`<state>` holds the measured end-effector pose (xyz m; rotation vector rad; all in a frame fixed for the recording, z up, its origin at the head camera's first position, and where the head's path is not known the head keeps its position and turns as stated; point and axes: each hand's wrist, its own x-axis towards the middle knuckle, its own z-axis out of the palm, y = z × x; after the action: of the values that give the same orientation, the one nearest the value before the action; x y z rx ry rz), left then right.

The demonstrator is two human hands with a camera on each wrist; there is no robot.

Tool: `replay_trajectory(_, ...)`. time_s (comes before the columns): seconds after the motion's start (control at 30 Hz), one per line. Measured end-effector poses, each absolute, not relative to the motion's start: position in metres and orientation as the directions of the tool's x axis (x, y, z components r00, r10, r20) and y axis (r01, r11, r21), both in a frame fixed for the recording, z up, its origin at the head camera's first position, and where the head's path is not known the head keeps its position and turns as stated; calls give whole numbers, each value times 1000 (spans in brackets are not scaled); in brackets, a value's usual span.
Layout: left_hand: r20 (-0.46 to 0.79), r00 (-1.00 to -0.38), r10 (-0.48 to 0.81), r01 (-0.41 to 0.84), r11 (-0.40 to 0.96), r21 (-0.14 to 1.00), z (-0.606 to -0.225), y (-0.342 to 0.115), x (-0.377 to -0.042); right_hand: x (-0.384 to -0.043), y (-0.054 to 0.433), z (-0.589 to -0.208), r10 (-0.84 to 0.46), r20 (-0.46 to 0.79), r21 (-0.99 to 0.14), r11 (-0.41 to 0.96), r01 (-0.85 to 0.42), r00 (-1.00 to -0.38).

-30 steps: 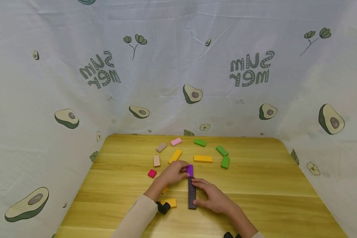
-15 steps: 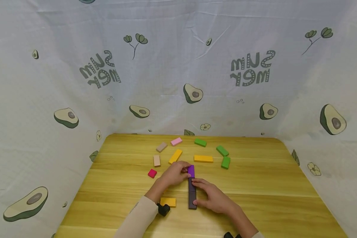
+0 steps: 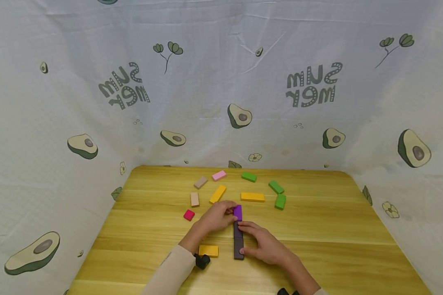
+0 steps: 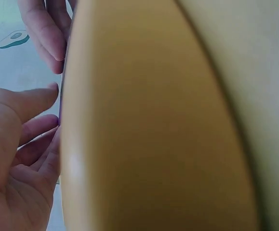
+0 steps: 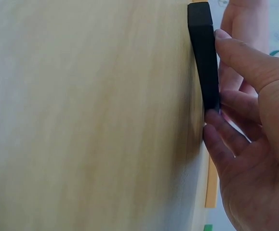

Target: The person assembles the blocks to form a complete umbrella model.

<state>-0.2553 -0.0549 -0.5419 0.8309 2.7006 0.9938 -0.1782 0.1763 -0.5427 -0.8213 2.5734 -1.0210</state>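
Two black blocks (image 3: 238,239) lie end to end in a line on the table, with a purple block (image 3: 238,212) continuing the line at their far end. My left hand (image 3: 217,216) pinches the purple block from its left side, thumb near the joint with the black one. My right hand (image 3: 266,244) holds the black blocks from the right, its thumb on the near one and fingertips on the far one. In the right wrist view the thumb and fingers curve along the black blocks (image 5: 204,57). A blurred yellow surface hides most of the left wrist view.
Yellow blocks (image 3: 252,197) lie beyond the hands, and another yellow block (image 3: 208,251) sits beside the left wrist. Several green blocks (image 3: 276,187) are at the back right. A red block (image 3: 189,215), beige blocks (image 3: 195,199) and a pink block (image 3: 219,175) lie left of centre.
The purple block and my left hand have shifted very slightly right, bringing the purple block more in line with the black ones. My right hand stays in place.
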Motion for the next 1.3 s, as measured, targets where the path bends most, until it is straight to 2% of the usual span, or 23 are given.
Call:
replay_trajectory(0.33, -1, -790, 613, 533, 688, 493, -542, -63, -246, -178, 177, -541, -585, -38, -697, 597, -398, -810)
replay_trajectory(0.67, -77, -774, 628, 524, 705, 478, -536, -63, -229, -179, 178, -540, -586, -16, -702, 584, -409, -810)
replay_trajectory(1.03, -90, -776, 624, 532, 726, 436, -534, -58, -222, -180, 176, -544, -584, -5, -702, 580, -412, -812)
replay_trajectory(1.3, -85, -773, 629, 572, 748, 337, -537, -58, -219, -181, 176, -547, -585, 18, -691, 579, -433, -811)
